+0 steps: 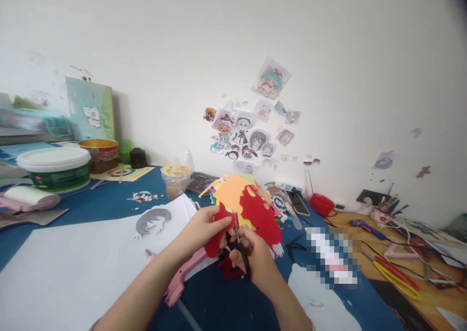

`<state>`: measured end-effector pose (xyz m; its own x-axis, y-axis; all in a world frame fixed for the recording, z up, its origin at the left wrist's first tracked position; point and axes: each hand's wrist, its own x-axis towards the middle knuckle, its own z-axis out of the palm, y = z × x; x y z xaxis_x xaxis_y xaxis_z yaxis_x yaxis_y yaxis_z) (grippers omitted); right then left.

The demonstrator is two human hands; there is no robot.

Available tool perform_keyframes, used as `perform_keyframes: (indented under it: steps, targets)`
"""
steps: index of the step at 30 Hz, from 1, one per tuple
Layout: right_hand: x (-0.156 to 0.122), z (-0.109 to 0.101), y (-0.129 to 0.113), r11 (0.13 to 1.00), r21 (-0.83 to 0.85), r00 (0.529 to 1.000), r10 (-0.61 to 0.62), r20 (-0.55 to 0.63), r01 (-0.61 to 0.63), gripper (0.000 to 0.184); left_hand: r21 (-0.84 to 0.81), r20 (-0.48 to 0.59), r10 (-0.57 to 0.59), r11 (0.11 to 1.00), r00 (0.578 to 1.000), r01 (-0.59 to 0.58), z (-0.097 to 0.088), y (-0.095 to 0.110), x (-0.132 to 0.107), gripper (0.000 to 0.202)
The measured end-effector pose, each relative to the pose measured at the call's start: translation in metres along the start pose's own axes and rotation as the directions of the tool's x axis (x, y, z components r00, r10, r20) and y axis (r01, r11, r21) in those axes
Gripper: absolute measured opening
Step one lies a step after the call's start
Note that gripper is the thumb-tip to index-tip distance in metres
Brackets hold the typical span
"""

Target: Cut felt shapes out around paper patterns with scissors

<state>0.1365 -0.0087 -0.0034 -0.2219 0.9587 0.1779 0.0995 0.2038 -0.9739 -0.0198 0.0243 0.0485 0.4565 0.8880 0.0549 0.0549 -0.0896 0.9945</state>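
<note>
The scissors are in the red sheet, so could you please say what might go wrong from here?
The scissors in the right hand cut close beside the left hand, whose thumb pinches the red sheet; a slip might nick it. The sheet is held off the table, so it could flex and the cut wander.

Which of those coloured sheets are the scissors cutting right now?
The red sheet, pinched by the left hand, with the scissors in the right hand at its edge. The orange sheet sits behind it, away from the blades.

white sheet [65,267] open leftward, foam stack [233,190] ahead, tools [396,272] right
</note>
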Motion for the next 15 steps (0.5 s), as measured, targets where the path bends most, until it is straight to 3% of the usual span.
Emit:
perform_keyframes:
  steps: [6,15]
  targets:
    - [0.001,0.007,-0.011,0.996,0.057,0.998,0.064,-0.017,-0.063,0.055,-0.034,-0.031,0.006,0.999,1.000,-0.007,0.003,-0.003,0.000,0.030]
    - [0.001,0.003,0.002,1.000,0.026,1.000,-0.007,-0.021,0.007,0.048,-0.040,-0.023,0.003,0.999,1.000,-0.004,0.001,0.001,-0.001,0.029]
